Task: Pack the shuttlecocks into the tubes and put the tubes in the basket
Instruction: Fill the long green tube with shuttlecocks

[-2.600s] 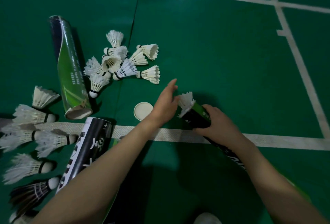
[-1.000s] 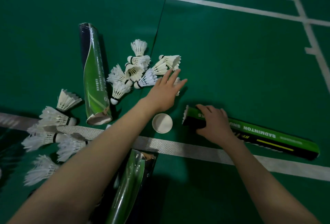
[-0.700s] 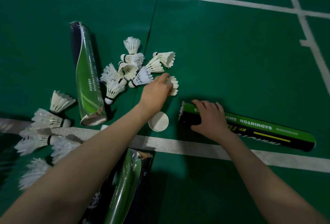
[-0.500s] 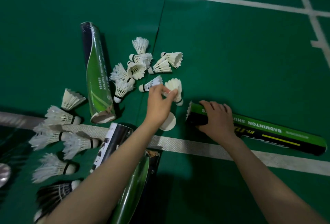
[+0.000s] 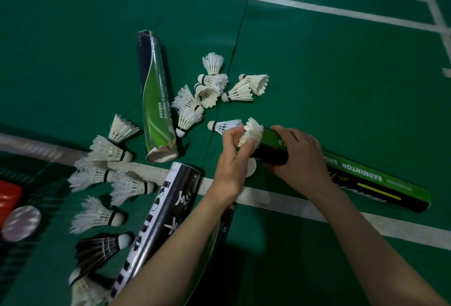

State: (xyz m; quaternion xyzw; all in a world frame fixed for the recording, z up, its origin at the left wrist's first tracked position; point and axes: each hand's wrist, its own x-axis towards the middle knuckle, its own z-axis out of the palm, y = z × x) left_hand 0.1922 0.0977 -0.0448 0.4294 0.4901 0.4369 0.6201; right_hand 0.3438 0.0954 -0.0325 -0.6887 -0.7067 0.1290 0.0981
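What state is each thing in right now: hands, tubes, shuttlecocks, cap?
right hand: grips the green tube, lying, mouth open.
left hand: pinches a white shuttlecock at that mouth.
other green tube: lying on floor.
black-and-white tube: lying on floor.
white cap: off, on floor.
black shuttlecock: loose on floor.

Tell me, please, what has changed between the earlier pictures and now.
The left hand reached to the pile, pinched a shuttlecock and brought it back to the open mouth of the green tube. The right hand still grips that tube; the other tubes and loose shuttlecocks lie as before.
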